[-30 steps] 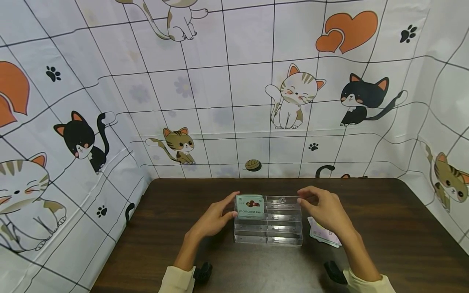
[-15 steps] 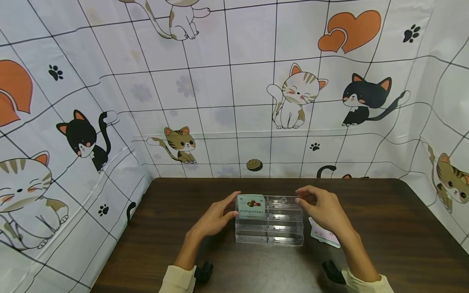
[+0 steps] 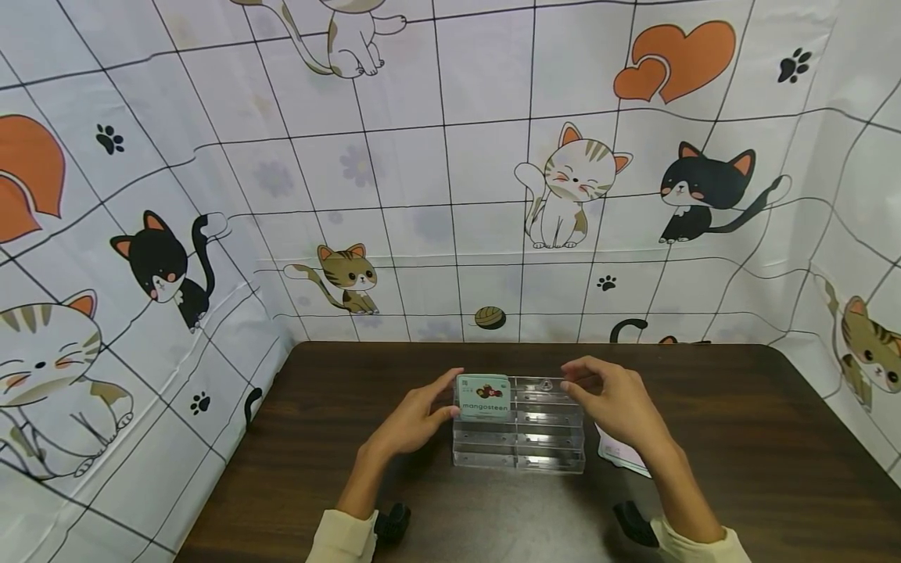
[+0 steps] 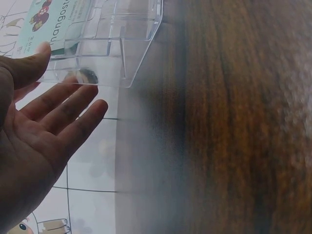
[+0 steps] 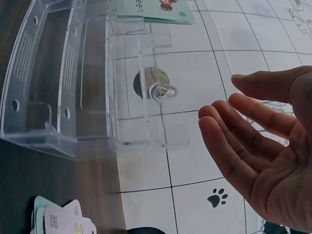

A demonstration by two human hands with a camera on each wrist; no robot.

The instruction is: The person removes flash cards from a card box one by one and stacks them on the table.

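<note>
Slowly my right hand has slid toward the clear card rack; its fingers are spread, my left hand too. One green card stands in the back row. More cards wait on the table, I think.

Head view: high, looks forward and down across table, moderately far. Left wrist view: close, low beside left hand, faces clear rack. Right wrist view: close, opposite side. All three share rack and green card.
</note>
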